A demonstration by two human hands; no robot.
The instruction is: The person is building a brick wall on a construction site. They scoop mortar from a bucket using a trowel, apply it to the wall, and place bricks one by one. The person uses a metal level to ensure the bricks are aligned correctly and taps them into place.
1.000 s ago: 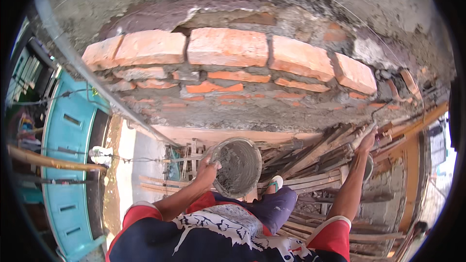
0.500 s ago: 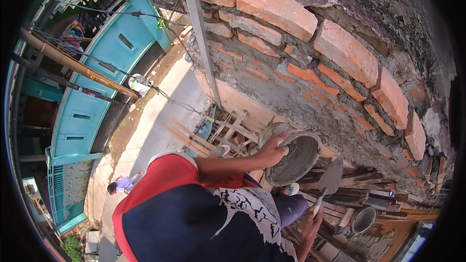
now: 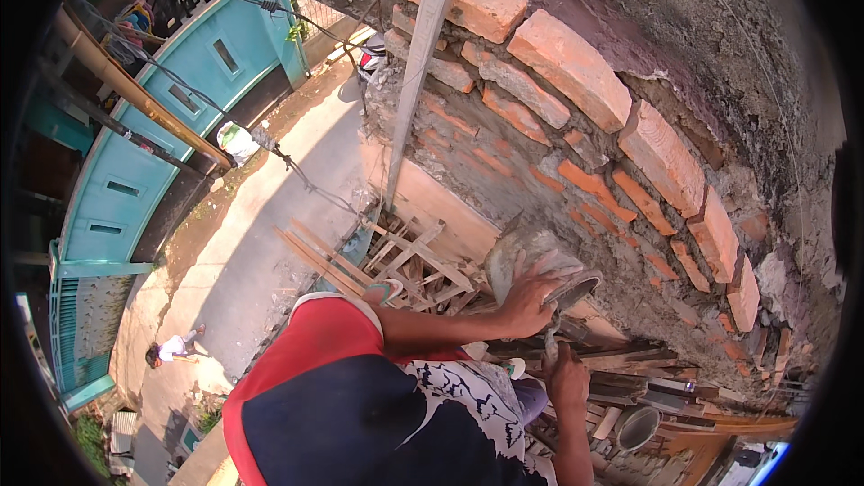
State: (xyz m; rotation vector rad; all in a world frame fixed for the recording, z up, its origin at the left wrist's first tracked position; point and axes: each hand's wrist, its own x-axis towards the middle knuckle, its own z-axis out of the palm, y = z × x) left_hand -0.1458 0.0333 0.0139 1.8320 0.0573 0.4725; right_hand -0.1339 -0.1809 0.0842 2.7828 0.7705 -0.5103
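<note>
The grey bucket [image 3: 515, 250] is just left of the brick wall [image 3: 589, 182], tipped so its mouth faces right. The left hand [image 3: 529, 303] has its fingers bent over the bucket's near rim, gripping it; the thumb's hold is hard to tell. The right hand [image 3: 567, 382] is nearer, its fingers closed around the handle of a trowel [image 3: 551, 342], whose far end is at the bucket's mouth.

The bucket looks stiff-walled and probably grows heavy with any wet mortar inside, with a rim likely gritty or slick; a full-finger grip over the rim seems best. The trowel should be light and rigid, best held by its handle.
</note>
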